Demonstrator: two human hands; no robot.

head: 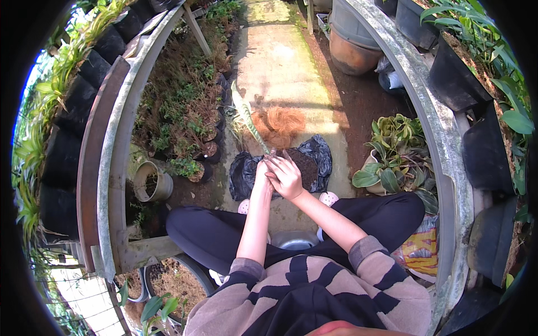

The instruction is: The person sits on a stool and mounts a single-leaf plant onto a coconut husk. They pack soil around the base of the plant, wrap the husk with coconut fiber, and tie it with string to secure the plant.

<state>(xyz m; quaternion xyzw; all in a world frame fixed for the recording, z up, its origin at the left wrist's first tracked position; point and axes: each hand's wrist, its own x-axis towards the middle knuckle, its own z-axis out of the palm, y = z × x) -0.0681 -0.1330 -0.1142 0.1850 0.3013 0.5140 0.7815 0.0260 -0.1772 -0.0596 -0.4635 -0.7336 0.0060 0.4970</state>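
Note:
A long, pale green mottled leaf (249, 117), like a snake plant's, rises from my hands and points away up the path. My left hand (262, 171) grips it near its lower end, which the fingers hide. Across the left fingers lies my right hand (286, 175), touching them; whether it also grips the leaf is hidden. Both hands have dark soil on the fingers. Below them, a crumpled black plastic bag (321, 153) lies spread on the path with dark soil (306, 170) on it. Just beyond sits a loose heap of orange-brown fibre (279, 126).
Several small potted plants (185, 101) line the path's left side, near a tilted pot (153, 182). To the right stand a leafy variegated plant (391, 155) and a large pot (353, 46). Bench rails (126, 96) flank both sides, bearing black planters (487, 147).

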